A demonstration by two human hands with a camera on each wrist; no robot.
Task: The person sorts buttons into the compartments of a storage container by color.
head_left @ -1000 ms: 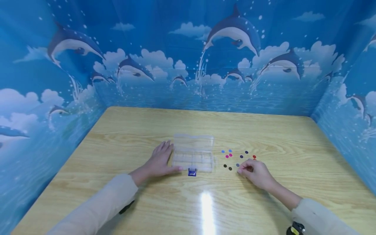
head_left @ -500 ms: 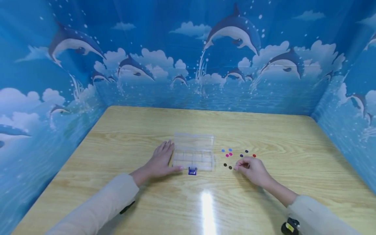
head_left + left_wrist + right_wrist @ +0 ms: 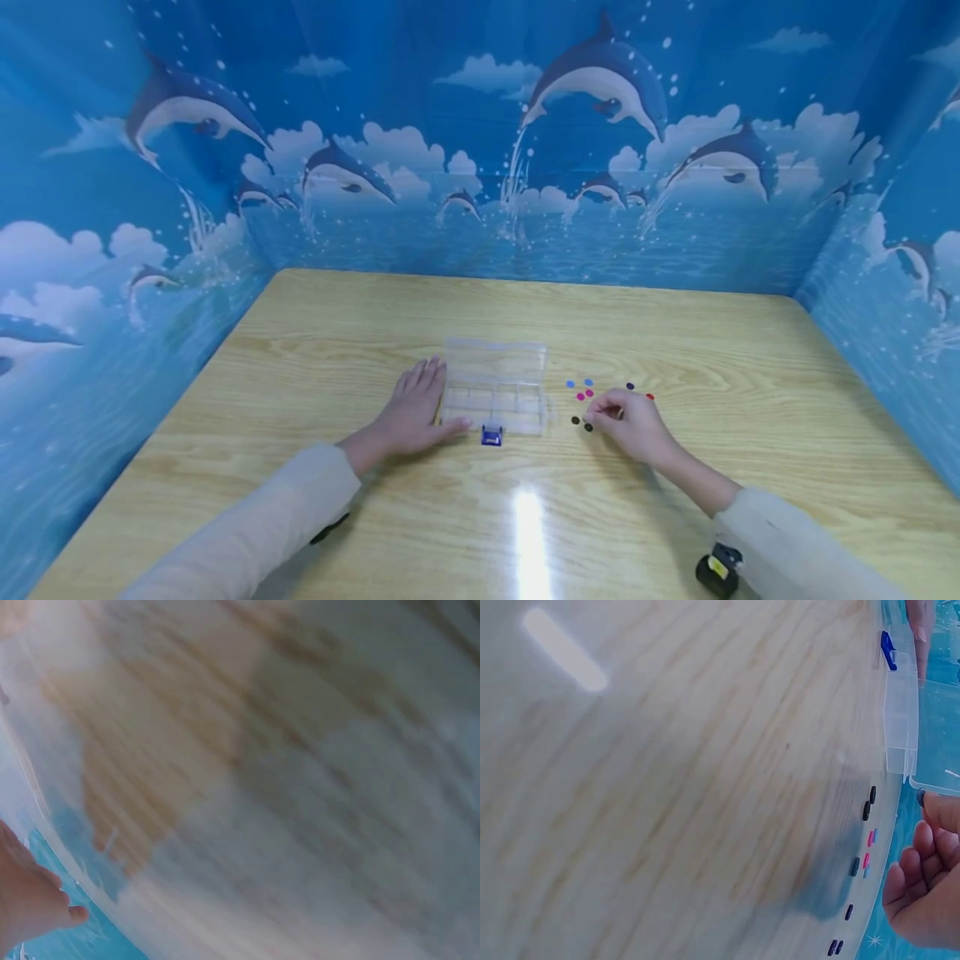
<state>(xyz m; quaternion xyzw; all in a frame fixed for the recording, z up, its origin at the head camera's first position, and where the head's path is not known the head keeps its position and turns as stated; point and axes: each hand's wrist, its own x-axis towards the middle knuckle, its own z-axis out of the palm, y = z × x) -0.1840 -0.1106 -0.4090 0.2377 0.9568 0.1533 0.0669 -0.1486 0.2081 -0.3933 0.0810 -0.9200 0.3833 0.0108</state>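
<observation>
My left hand (image 3: 412, 412) lies at the left side of a clear compartment box (image 3: 517, 408), fingers stretched along it and the thumb by its front edge. The box's lid (image 3: 495, 360) is swung back, and a blue latch (image 3: 491, 436) sticks out in front. To the right, my right hand (image 3: 633, 425) pinches a small dark button-like disc (image 3: 921, 798) between thumb and finger, raised off the table. Near those fingertips lie two black discs (image 3: 575, 420), with pink discs (image 3: 581, 397) and blue discs (image 3: 570, 384) behind. The right hand partly covers the group.
A navy disc (image 3: 630, 386) and a red disc (image 3: 650, 397) lie beyond the right hand. Everything rests on a wood-grain table (image 3: 360, 317), enclosed by a blue dolphin-print curtain (image 3: 480, 225). A bright reflection shows on the table's front part.
The right hand has moved left toward the box, from beside the red discs to just above the black ones, carrying the small disc. My left hand stays almost still beside the box.
</observation>
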